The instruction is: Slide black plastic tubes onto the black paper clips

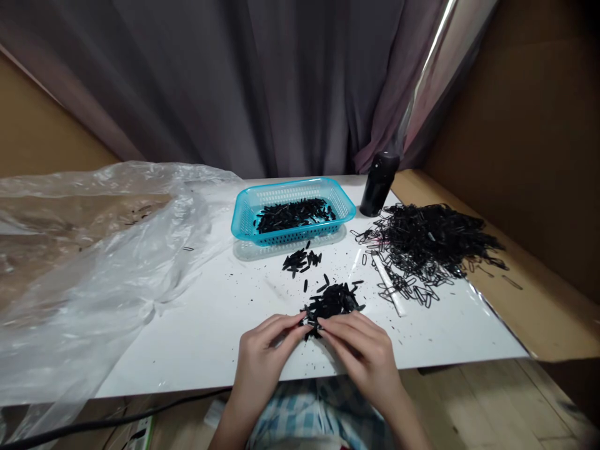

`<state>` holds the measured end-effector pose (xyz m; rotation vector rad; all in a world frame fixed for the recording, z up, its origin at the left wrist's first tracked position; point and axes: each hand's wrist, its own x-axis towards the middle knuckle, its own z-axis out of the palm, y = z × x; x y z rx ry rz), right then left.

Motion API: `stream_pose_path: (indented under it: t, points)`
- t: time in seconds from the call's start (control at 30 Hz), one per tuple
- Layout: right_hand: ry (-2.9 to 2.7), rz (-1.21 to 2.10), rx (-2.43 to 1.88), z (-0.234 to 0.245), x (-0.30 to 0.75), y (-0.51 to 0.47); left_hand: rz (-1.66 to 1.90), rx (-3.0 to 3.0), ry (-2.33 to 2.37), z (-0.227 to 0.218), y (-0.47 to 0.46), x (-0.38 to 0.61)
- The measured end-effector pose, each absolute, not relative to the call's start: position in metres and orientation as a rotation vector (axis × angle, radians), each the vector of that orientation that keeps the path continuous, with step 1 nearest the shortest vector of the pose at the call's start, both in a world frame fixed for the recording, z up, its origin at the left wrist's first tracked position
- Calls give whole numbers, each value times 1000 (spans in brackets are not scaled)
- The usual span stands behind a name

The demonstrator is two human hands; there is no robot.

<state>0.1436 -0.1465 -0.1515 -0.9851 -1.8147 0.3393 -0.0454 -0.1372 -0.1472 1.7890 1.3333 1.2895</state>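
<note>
My left hand [267,353] and my right hand [363,350] meet at the near edge of a white board [210,312]. Their fingertips pinch a small black piece [313,325] between them, at the near end of a pile of small black pieces [334,301]. A smaller heap of the same black pieces [302,259] lies further back. Behind it stands a turquoise plastic basket [244,219] holding more black pieces [295,214]. To the right spreads a large tangle of black wire clips [426,240].
A black cylinder [379,184] stands upright behind the clips. A white stick [388,284] lies among the clips. Crumpled clear plastic sheeting [94,250] covers the left side. A grey curtain hangs behind; brown cardboard walls flank both sides. A black cable [107,422] runs below the board's edge.
</note>
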Motion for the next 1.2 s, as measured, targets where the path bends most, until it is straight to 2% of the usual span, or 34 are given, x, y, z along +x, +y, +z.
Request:
stream_pose_path:
  t: [0.6,1.2]
  points:
    - [-2073,296,-966,-153,158,-141,1157,1978,1338,-151,-137,-46]
    - [-2198,-81,-940,-148,163,-138,1132,2016,1345,-151,-137,-45]
